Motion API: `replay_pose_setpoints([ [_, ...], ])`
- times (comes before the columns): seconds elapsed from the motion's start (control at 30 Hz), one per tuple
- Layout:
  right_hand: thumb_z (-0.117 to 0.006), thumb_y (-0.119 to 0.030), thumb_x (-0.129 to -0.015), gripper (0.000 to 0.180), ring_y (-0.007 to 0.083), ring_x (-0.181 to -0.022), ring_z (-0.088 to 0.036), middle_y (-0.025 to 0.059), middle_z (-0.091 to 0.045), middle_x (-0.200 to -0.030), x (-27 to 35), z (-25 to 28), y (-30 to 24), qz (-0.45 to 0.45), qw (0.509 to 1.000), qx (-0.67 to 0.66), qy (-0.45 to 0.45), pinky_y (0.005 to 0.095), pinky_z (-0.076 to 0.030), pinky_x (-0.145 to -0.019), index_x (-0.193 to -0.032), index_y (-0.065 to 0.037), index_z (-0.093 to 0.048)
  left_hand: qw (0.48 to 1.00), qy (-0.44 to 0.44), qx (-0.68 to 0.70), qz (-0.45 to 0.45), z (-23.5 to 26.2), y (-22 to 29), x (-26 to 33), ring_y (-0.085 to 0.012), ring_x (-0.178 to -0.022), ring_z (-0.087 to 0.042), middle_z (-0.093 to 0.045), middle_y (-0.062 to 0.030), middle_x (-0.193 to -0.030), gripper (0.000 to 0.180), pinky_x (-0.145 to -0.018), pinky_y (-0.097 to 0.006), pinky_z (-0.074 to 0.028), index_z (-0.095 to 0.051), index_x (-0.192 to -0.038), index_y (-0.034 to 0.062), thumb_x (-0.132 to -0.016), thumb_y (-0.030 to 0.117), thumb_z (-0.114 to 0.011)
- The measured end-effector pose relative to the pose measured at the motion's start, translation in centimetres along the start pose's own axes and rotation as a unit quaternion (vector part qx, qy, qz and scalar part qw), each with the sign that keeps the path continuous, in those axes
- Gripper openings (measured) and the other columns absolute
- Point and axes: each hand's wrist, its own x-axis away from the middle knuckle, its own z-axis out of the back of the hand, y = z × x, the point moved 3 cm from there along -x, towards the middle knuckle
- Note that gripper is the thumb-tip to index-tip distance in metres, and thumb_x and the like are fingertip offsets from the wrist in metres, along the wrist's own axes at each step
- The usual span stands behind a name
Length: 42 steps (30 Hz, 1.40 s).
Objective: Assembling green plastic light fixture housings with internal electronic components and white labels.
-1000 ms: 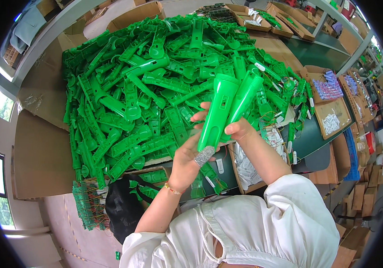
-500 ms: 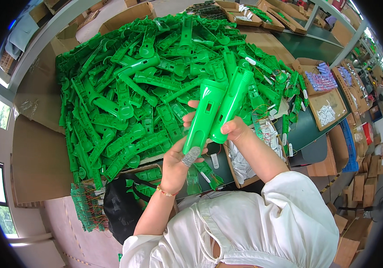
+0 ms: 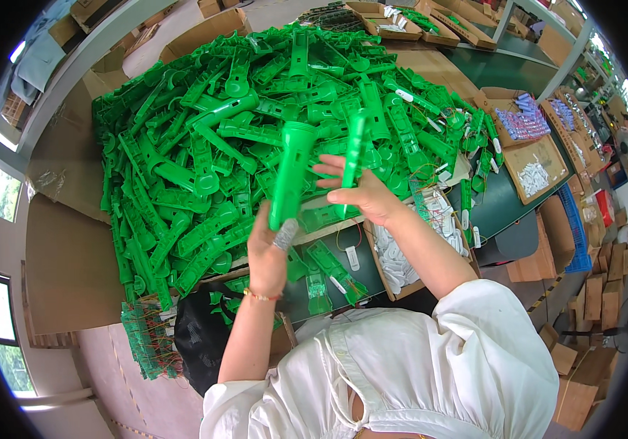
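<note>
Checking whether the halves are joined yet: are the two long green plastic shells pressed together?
No: the left hand holds one green plastic shell apart from the narrower one in the right hand.

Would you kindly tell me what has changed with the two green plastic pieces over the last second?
The two green plastic shell halves, held pressed together before, have been pulled apart: the left hand keeps the wider half, the right hand the narrower half. Both grips stayed, and the green parts pile is unchanged.

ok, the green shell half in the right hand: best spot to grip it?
Probably mid-length on the green shell half, fingers across its narrow edges, coming from the right, as the right hand does low down. It stands near upright, long and thin, clear of the pile.
</note>
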Motion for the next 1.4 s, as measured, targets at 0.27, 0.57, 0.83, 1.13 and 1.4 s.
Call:
replay_pose_setpoints([
  [0.27, -0.073, -0.035, -0.064, 0.058, 0.033, -0.071, -0.061, 0.0152, -0.061, -0.073, 3.2, -6.9, 2.4, 0.014, 0.83, 0.552, -0.07, 0.0412, -0.048, -0.064, -0.107, -0.006, -0.049, 0.984, 0.04, -0.171, -0.01, 0.6, 4.3, 3.2, -0.0128, -0.072, -0.061, -0.059, -0.0056, -0.093, 0.052, -0.056, -0.021, -0.046, -0.039, -0.126, 0.0019, -0.081, 0.01, -0.063],
  [0.57, -0.068, -0.039, -0.073, 0.06, 0.0265, -0.09, -0.059, 0.0114, -0.06, -0.105, 4.2, -9.4, 4.1, 0.101, 0.849, 0.467, -0.226, 0.0359, -0.048, -0.075, -0.121, -0.009, -0.047, 0.915, 0.335, -0.008, -0.225, 17.2, 13.6, 15.8, -0.014, -0.08, -0.057, -0.058, -0.0059, -0.095, 0.017, -0.061, -0.023, -0.046, -0.054, -0.099, 0.004, -0.082, 0.002, -0.058],
  [0.83, -0.066, -0.005, -0.073, 0.042, 0.0111, -0.084, -0.056, 0.0047, -0.059, -0.096, 5.0, -8.5, 6.7, -0.063, 0.899, 0.383, -0.201, 0.0231, -0.045, -0.067, -0.113, -0.005, -0.053, 0.616, 0.657, 0.23, -0.369, 41.2, 7.4, 44.7, -0.0197, -0.08, -0.063, -0.064, -0.0093, -0.09, 0.015, -0.073, -0.028, -0.054, -0.054, -0.1, 0.0018, -0.086, 0.007, -0.053],
  [1.13, -0.06, 0.0, -0.078, 0.035, 0.0084, -0.078, -0.053, 0.0048, -0.058, -0.093, 6.3, -9.9, 5.8, -0.067, 0.876, 0.442, -0.179, 0.0195, -0.043, -0.068, -0.112, -0.002, -0.051, 0.466, 0.758, 0.392, -0.234, 47.7, -12.2, 48.4, -0.0165, -0.059, -0.062, -0.062, -0.0053, -0.076, 0.024, -0.05, -0.025, -0.054, -0.053, -0.09, 0.0076, -0.074, -0.002, -0.067],
  [1.4, -0.06, -0.001, -0.077, 0.034, 0.0089, -0.078, -0.054, 0.0053, -0.06, -0.089, 10.3, -8.2, 4.1, -0.104, 0.863, 0.483, -0.106, 0.0195, -0.043, -0.066, -0.109, 0.0, -0.052, 0.652, 0.656, 0.317, -0.212, 53.5, 0.1, 31.2, -0.0239, -0.084, -0.062, -0.06, -0.011, -0.096, 0.032, -0.069, -0.032, -0.055, -0.046, -0.109, 0.0039, -0.08, -0.004, -0.057],
])
